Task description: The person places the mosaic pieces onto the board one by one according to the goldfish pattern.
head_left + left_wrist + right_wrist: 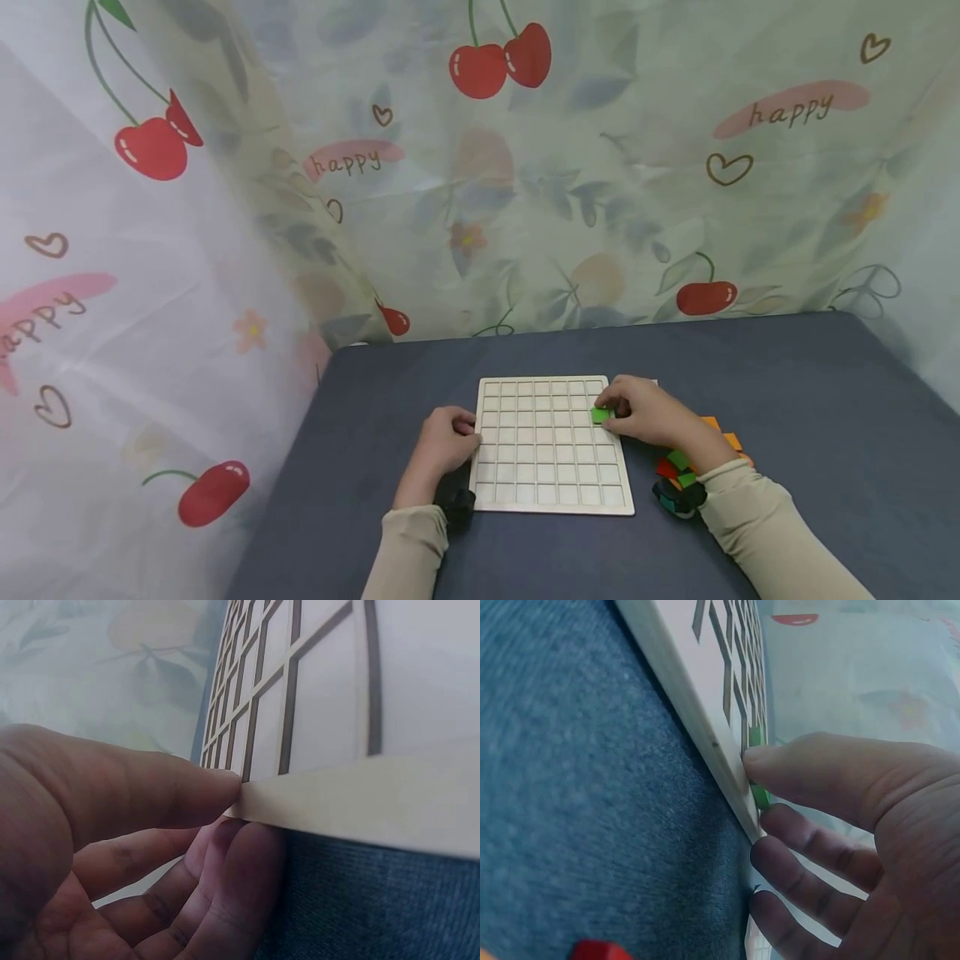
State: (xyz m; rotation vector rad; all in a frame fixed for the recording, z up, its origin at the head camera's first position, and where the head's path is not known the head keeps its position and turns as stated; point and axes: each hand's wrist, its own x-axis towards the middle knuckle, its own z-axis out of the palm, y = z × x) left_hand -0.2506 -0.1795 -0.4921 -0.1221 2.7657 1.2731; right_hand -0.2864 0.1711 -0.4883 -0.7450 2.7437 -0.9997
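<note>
A pale wooden board (555,507) with a grid of square cells lies flat on the table. My left hand (442,446) holds the board's left edge, its thumb against the rim (352,802) and its fingertips beside and under it in the left wrist view. At the board's upper right, my right hand (648,412) pinches a small green square tile (599,415) between thumb and finger. In the right wrist view the tile (760,797) stands over the cells near the right rim, partly hidden by the thumb; whether it is seated in a cell I cannot tell.
Loose orange tiles (732,441), red tiles (665,468) and green tiles (678,459) lie right of the board, partly covered by the right forearm. A pale gridded thing (759,943) shows partly behind the right fingers. A printed curtain (525,208) hangs behind the dark table (390,375).
</note>
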